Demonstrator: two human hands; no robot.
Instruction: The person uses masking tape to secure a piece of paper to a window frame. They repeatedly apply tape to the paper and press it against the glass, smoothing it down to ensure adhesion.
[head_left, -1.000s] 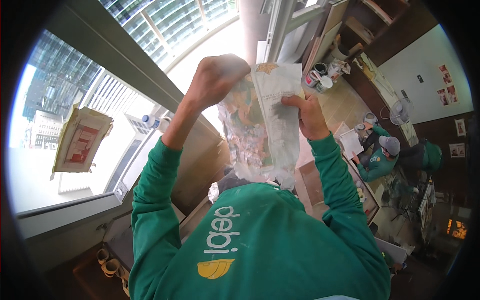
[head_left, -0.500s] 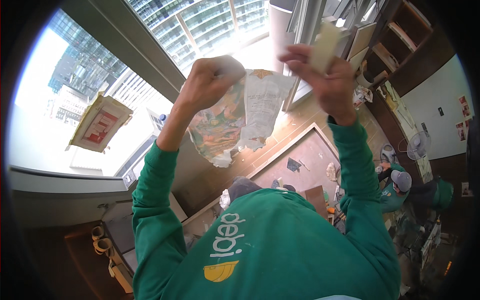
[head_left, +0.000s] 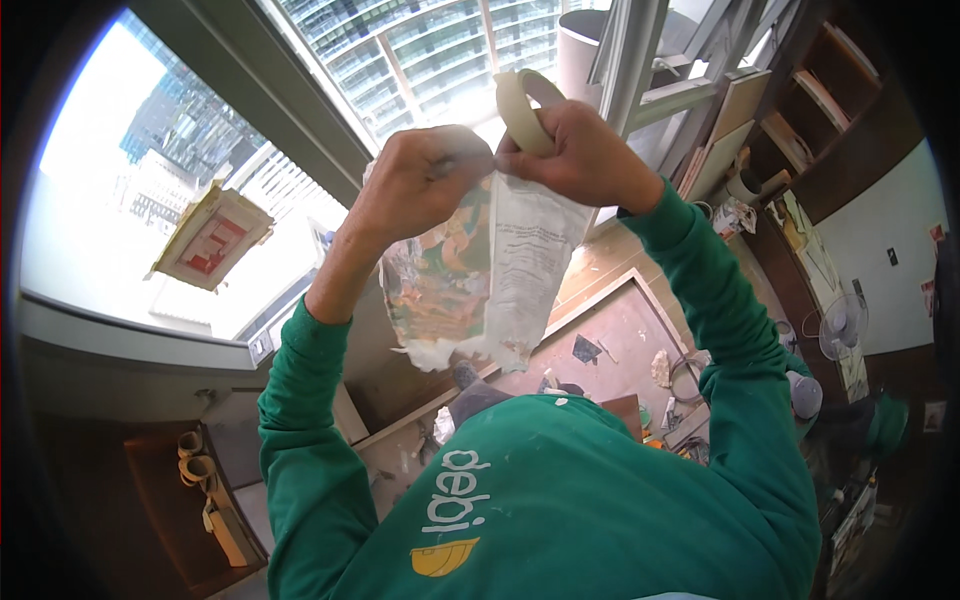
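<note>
Both arms are raised in front of me in green sleeves. My left hand (head_left: 428, 180) is closed at the upper edge of a torn printed sheet (head_left: 545, 240), colourful on its left part and whitish with print on its right. The sheet hangs down with a ragged lower edge. A roll of cream masking tape (head_left: 513, 112) stands up out of my right hand (head_left: 580, 160), which is closed around its lower side. The right fingertips meet the left ones at the sheet's top edge; what exactly they pinch there is hidden.
A taped paper patch (head_left: 213, 240) sits on the window glass at left. Below lies a framed floor area (head_left: 625, 320) with scraps and tools. A standing fan (head_left: 843, 323) and a co-worker's cap (head_left: 803, 395) show at right. Boards (head_left: 728, 110) lean near the window frame.
My right hand has come left and down with the tape roll to meet my left hand at the sheet's top. The sheet now hangs straighter.
</note>
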